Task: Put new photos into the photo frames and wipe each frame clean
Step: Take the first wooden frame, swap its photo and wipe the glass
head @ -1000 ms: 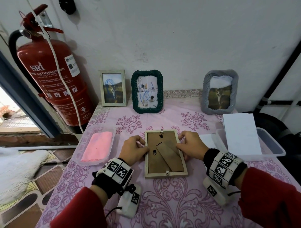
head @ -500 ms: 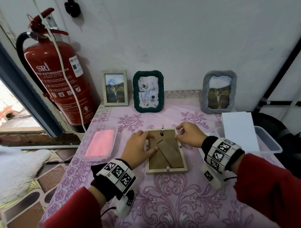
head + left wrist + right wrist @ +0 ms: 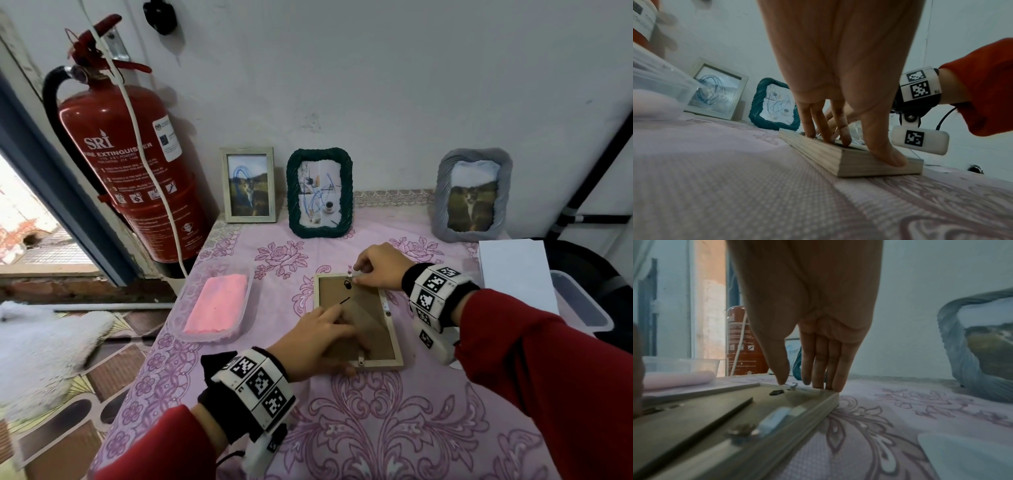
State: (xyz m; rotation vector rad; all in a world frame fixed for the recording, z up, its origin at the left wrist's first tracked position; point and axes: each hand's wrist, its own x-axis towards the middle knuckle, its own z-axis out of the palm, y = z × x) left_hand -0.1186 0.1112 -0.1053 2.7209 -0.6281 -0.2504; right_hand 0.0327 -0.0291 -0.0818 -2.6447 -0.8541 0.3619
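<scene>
A light wooden photo frame point(image 3: 366, 308) lies face down on the pink flowered tablecloth, its brown backboard and folded stand facing up. My left hand point(image 3: 327, 325) rests on the lower left of the backboard. In the left wrist view its straight fingers point(image 3: 828, 134) press on the board and the thumb lies on the frame's near corner point(image 3: 869, 165). My right hand point(image 3: 363, 274) is at the frame's top rail. Its straight fingertips point(image 3: 835, 386) touch the rail, and a small metal tab point(image 3: 794, 387) stands between thumb and forefinger. Neither hand holds anything else.
Three frames stand along the back wall: a pale wooden one point(image 3: 248, 185), a green braided one point(image 3: 320, 192) and a grey one point(image 3: 472, 193). A clear tray with a pink cloth point(image 3: 217, 303) sits left. White sheets point(image 3: 513, 270) lie on a clear box point(image 3: 582, 308) at right. A red fire extinguisher point(image 3: 137, 171) hangs left.
My left hand slid from the frame's left edge onto the backboard. My right hand moved from the right edge up to the top rail. The frame stayed flat.
</scene>
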